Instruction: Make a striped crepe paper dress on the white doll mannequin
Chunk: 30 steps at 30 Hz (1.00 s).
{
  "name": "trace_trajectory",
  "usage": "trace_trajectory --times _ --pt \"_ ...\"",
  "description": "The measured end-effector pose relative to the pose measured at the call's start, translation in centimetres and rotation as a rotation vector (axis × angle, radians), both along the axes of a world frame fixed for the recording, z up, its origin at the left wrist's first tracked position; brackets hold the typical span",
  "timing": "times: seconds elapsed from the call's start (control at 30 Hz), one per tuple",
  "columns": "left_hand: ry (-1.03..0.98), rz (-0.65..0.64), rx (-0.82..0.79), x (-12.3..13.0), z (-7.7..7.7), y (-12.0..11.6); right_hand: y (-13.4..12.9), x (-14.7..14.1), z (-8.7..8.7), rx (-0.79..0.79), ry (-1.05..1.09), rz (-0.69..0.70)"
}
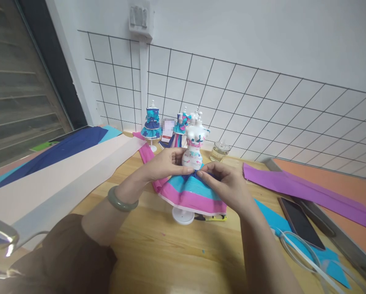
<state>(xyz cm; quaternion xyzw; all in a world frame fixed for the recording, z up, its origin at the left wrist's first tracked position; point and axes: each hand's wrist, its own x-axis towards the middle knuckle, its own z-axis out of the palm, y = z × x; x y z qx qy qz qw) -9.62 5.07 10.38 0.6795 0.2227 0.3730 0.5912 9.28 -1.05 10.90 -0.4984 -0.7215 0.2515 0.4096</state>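
Observation:
A small white mannequin point(195, 141), smeared with pink and blue marks, stands upright on a round white base point(183, 215) in the middle of the table. Around its hips hangs a flared paper-like skirt point(195, 200) with a dark blue waist, a light blue band, a pink band and a pale hem. My left hand point(166, 163), a green bangle on its wrist, pinches the waist from the left side. From the right, my right hand point(224, 177) pinches the waist near its front, thumb and fingers together. The skirt's back is hidden.
Behind stand a mannequin in a blue tiered dress point(152, 122) and another with a bow point(183, 119). A glass of pale liquid point(220, 151) is at the back right. Coloured sheets point(79, 175) lie left; purple material point(293, 185), a phone point(302, 222) and a white cable point(299, 249) lie right.

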Motion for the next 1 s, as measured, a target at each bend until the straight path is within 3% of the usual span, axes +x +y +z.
trace_trajectory --times 0.43,0.63,0.77,1.0 --pt "0.005 0.098 -0.05 0.6 -0.5 -0.2 0.6 0.1 -0.4 0.081 -0.082 -0.029" --pt "-0.08 0.185 -0.156 0.5 -0.4 0.4 0.0 0.2 0.3 0.422 -0.181 -0.06" --pt "-0.138 0.288 -0.225 0.2 -0.4 1.0 -1.4 -0.6 1.1 0.542 -0.401 0.042" --pt "-0.173 0.337 -0.271 0.1 -0.4 1.2 -0.9 -2.3 -0.4 0.792 -0.701 -0.01"
